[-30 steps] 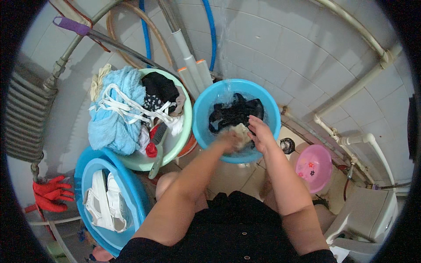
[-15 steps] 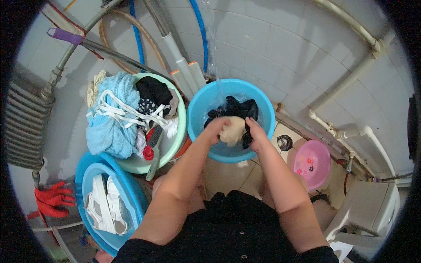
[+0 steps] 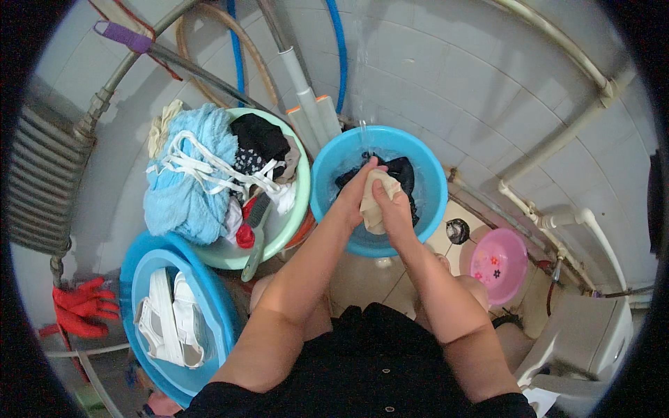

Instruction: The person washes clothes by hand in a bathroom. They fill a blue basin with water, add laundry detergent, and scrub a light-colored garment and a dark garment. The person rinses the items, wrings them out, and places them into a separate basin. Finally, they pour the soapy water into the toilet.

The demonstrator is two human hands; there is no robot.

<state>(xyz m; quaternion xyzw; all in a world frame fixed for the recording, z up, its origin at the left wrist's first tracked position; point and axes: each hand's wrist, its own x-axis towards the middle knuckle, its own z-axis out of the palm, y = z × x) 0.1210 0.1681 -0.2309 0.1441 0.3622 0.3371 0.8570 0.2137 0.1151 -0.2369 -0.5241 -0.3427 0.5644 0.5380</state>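
Observation:
A beige cloth (image 3: 372, 211) is bunched between my two hands, above the blue basin (image 3: 437, 188). My left hand (image 3: 354, 194) presses along its left side, fingers pointing toward the wall. From the right, my right hand (image 3: 396, 212) grips the cloth, its thumb lying across the front. Wet black clothing (image 3: 402, 171) lies in the water under my hands. A thin stream of water (image 3: 362, 136) falls into the back of the basin.
At left, a pale green basin (image 3: 304, 198) holds a light blue towel (image 3: 185, 195), other clothes and a scrub brush (image 3: 256, 226). Nested blue basins (image 3: 129, 292) hold white shoes (image 3: 167, 320). A pink basin (image 3: 512, 275) and floor drain (image 3: 457, 230) are at right.
My hands have come closer together and closed around the beige cloth, which is now squeezed narrower and more upright. The whole view has shifted slightly.

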